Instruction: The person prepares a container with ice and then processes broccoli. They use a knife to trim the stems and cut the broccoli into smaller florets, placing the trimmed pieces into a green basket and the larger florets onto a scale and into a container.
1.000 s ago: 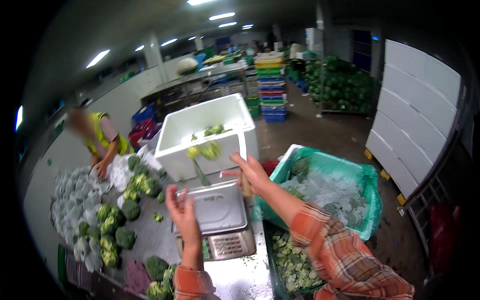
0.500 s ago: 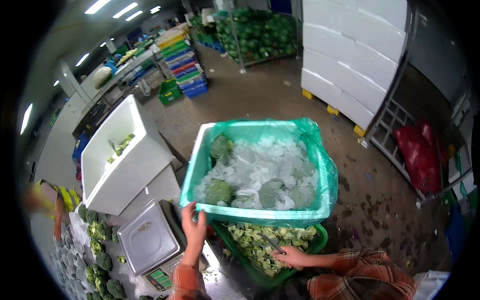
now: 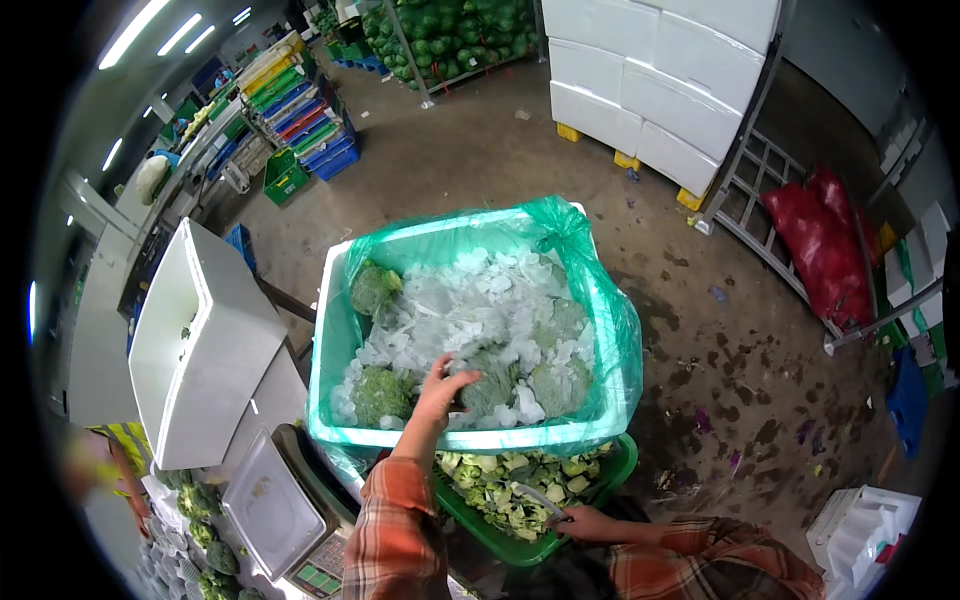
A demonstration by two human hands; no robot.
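Note:
My left hand (image 3: 437, 393) reaches over the near rim of a white foam box (image 3: 334, 255) lined with green plastic film. Its fingers are spread at the left side of a broccoli head (image 3: 488, 384) that sits half buried in crushed ice (image 3: 455, 295); whether they touch it I cannot tell. Other broccoli heads show in the ice, one at the near left (image 3: 383, 396) and one at the far left (image 3: 375, 288). Below the box, my right hand (image 3: 588, 524) grips a knife (image 3: 538, 498) over a green crate (image 3: 520, 555) of broccoli trimmings (image 3: 490, 500).
A weighing scale (image 3: 275, 500) stands left, beside loose broccoli (image 3: 220, 560) and a tilted foam box (image 3: 215, 350). A person in a hi-vis vest (image 3: 125, 445) is at far left. Stacked foam boxes (image 3: 650, 80), a metal rack (image 3: 760, 215) and red sacks (image 3: 820, 250) stand right.
My left hand has left the box's near left corner and moved in over the ice beside a broccoli head. The view has shifted; my right hand still holds the knife over the trimmings.

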